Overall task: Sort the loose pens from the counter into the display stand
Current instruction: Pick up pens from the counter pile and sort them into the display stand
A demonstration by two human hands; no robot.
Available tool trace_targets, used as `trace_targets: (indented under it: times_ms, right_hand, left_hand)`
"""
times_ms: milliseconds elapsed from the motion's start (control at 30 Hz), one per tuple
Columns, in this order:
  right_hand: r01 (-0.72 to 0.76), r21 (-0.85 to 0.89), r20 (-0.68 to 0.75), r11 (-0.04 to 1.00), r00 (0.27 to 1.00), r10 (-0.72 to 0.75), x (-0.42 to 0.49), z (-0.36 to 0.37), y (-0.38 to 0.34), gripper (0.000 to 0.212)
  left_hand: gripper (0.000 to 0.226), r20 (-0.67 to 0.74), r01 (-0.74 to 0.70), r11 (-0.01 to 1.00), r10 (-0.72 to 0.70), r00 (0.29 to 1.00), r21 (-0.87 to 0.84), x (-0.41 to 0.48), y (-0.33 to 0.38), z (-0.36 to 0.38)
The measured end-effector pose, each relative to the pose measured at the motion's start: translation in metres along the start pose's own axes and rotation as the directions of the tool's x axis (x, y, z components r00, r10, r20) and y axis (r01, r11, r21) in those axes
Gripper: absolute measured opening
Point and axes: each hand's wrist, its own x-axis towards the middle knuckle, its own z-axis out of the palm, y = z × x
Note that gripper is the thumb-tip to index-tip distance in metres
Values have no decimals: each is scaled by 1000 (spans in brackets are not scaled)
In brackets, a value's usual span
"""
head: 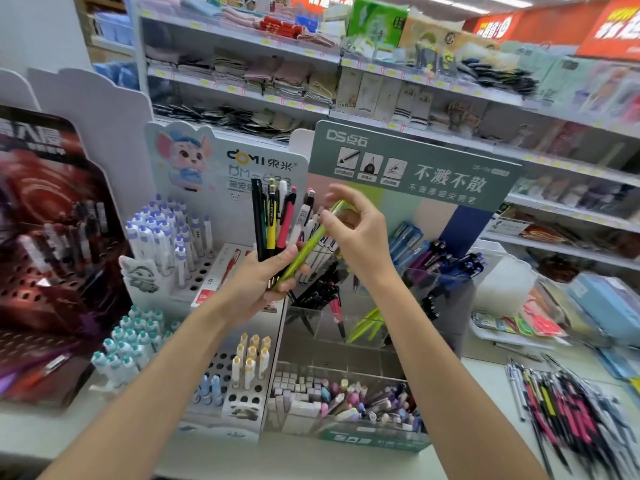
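My left hand grips a bunch of pens, black, yellow, pink and white, standing upright in front of the stands. My right hand pinches a lime-green pen near its top end; that pen slants down into the left hand's bunch. Behind and below the hands stands the green display stand with clear compartments. One compartment holds lime-green pens, another black and pink ones, and a further one blue pens. Loose pens lie in a pile on the counter at right.
A white holed stand with purple-capped pens stands at left, above teal-capped and yellow-capped ones. A front tray holds erasers and small items. A dark red stand sits far left. Shelves of goods fill the background.
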Motion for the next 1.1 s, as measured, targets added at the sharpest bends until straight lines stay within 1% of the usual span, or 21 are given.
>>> trace_targets:
  times_ms: [67, 100, 167, 200, 267, 333, 400, 433, 467, 533, 600, 667, 733, 800, 867, 900, 933, 967, 1033, 1100]
  right_hand:
    - [-66, 90, -23, 994, 997, 68, -3, -14, 0, 44]
    - [-88, 104, -9, 991, 996, 90, -6, -21, 1, 43]
    - [-90, 90, 8, 992, 996, 90, -13, -35, 1, 39]
    - [-82, 89, -27, 993, 996, 85, -16, -41, 2, 37]
    - [-58, 59, -198, 997, 978, 69, -21, -56, 4, 30]
    - [-40, 18, -402, 999, 914, 44, -25, -76, 8, 22]
    - [-33, -76, -522, 997, 853, -11, -32, -96, 19, 18]
    - [-40, -148, -534, 988, 844, -46, -37, -104, 26, 19]
    - [-52, -224, -517, 973, 852, -74, -42, -107, 34, 20]
    - [-81, -359, -431, 930, 898, -89, -53, -107, 52, 24]
    - [-78, -416, -316, 906, 947, -64, -61, -103, 72, 31]
    - [-98, -428, -203, 899, 979, 10, -68, -95, 91, 36]
    - [-97, -488, -116, 867, 992, 45, -75, -88, 106, 33]
    - [-79, -532, -63, 843, 997, 54, -79, -83, 114, 26]
    - [-68, -542, -28, 838, 998, 63, -78, -84, 109, 36]
    - [-59, -554, -34, 831, 998, 48, -76, -85, 105, 37]
    - [-39, -548, -55, 836, 998, 11, -73, -87, 100, 35]
    - [-30, -500, -96, 865, 995, -21, -71, -89, 91, 32]
    - [-17, -305, -159, 952, 987, -33, -64, -88, 66, 31]
    - [-51, -141, -99, 989, 994, 37, -52, -83, 42, 37]
  left_hand:
    - [35, -16, -19, 998, 18, 1000, -56, 3, -2, 6]
    - [33, -17, -25, 998, 24, 1000, -62, 3, -3, 9]
    - [29, -22, -16, 1000, 16, 1000, -14, 6, -6, 18]
    - [28, -33, -3, 1000, 4, 999, 29, 8, -10, 22]
    - [23, -72, 15, 993, -6, 997, 120, 14, -21, 31]
    - [19, -111, 44, 987, -27, 993, 152, 22, -35, 38]
    - [26, -99, 88, 992, -79, 992, 86, 26, -48, 43]
    - [32, -69, 106, 994, -104, 992, 32, 26, -53, 44]
    - [37, -26, 121, 992, -122, 992, -24, 26, -56, 45]
    - [43, 61, 142, 983, -136, 989, -112, 24, -59, 46]
    - [41, 105, 152, 977, -137, 985, -148, 22, -59, 49]
    - [39, 120, 156, 976, -138, 983, -150, 22, -59, 50]
    - [43, 141, 151, 977, -130, 981, -150, 21, -59, 49]
    - [46, 143, 153, 977, -132, 981, -148, 19, -59, 48]
    - [39, 121, 166, 977, -150, 981, -135, 16, -59, 47]
    - [37, 119, 172, 977, -158, 980, -125, 15, -59, 48]
    - [36, 127, 177, 977, -163, 978, -115, 13, -60, 49]
    - [36, 143, 179, 978, -163, 976, -103, 13, -60, 49]
    - [36, 173, 184, 980, -169, 970, -73, 13, -60, 53]
    - [36, 188, 191, 980, -178, 966, -53, 13, -58, 58]
